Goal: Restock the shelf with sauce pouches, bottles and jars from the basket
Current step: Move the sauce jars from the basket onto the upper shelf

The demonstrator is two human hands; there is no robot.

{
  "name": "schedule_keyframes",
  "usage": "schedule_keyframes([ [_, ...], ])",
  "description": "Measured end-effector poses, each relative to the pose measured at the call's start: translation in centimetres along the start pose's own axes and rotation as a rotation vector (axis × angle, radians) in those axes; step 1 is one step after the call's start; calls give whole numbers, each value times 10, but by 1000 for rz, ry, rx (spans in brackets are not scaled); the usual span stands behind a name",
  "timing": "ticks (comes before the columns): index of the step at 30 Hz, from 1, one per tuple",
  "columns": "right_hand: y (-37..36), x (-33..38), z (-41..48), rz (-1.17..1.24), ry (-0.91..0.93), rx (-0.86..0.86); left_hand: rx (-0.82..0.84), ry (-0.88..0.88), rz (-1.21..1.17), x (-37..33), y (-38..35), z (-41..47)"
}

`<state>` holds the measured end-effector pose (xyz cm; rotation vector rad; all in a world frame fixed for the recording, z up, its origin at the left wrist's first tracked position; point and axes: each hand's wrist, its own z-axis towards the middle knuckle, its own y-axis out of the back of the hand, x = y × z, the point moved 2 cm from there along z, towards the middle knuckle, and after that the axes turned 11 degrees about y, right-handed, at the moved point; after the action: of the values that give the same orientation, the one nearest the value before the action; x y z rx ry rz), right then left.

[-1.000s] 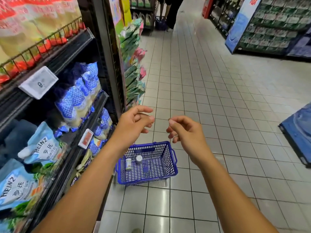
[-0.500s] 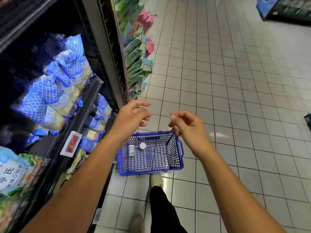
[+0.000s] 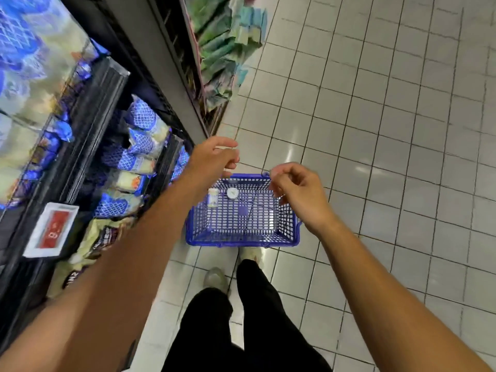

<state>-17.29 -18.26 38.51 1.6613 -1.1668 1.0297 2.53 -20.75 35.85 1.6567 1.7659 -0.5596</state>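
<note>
Both hands empty, hovering over the basket [image 3: 242,241], which sits on the tiled floor [image 3: 381,124] just ahead of the person's shoes. Left hand [image 3: 214,157]: fingers loosely curled, thumb apart, holding nothing, over the basket's far-left corner. Right hand [image 3: 298,194]: also loosely curled, nothing in it, over the far-right rim; whether it touches the rim, cannot tell. Only two items visible in the basket, both in the far-left corner and close together: a small pale jar [image 3: 213,197] and a white-lidded jar [image 3: 232,193] just to its 3 o'clock. Key relation: the jars lie at about 6 o'clock from the left hand, close under it, and at 9 o'clock from the right hand, further off, so the left hand is the nearer one for the pickup. Pale jar's long axis runs 12-to-6 in view; upright or lying, cannot tell. White-lidded one is seen lid-on, likely upright. The shelf [image 3: 88,124] runs along 9 o'clock, stocked with blue pouches [image 3: 142,130], a red price tag [image 3: 51,229] on its edge. Judgement: restock nearly done, next move is a downward reach with the left hand.
</note>
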Motion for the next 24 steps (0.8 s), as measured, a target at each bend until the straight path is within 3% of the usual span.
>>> schedule_keyframes([
  [10, -41, -123, 60, -48, -134, 60, -59, 244, 109, 108, 12, 108],
  [20, -86, -320, 121, -214, -285, 195, -43, 549, 174, 280, -6, 229],
  [24, -104, -394, 152, -242, -302, 210, -71, 581, 254, 340, -8, 287],
])
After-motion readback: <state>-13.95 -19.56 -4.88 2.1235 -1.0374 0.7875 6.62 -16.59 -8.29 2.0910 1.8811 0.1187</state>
